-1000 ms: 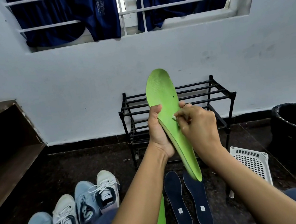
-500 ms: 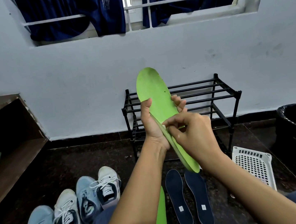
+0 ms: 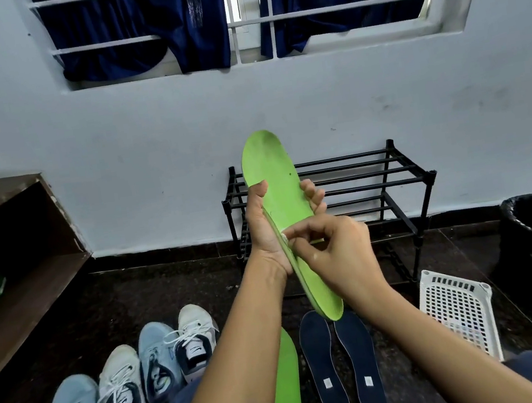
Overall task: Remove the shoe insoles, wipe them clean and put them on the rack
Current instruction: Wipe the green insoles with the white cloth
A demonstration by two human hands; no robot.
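- held insole [image 3: 280, 187]: lime green, a few dark specks
- white scrap [image 3: 284, 237] pinched at its edge
- two insoles [image 3: 323, 363] below the grip: navy, tiny white tags
- rack [image 3: 356, 176] behind the grip: plain black

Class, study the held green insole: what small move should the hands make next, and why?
Probably slide the right hand down the green insole towards its lower end. That hand pinches a small white piece against the insole's edge while the left hand grips it upright, so wiping looks unfinished; the rack waits behind.

Left hand [image 3: 267, 231] grips a green insole [image 3: 282, 192] upright; right hand [image 3: 335, 253] pinches its edge.
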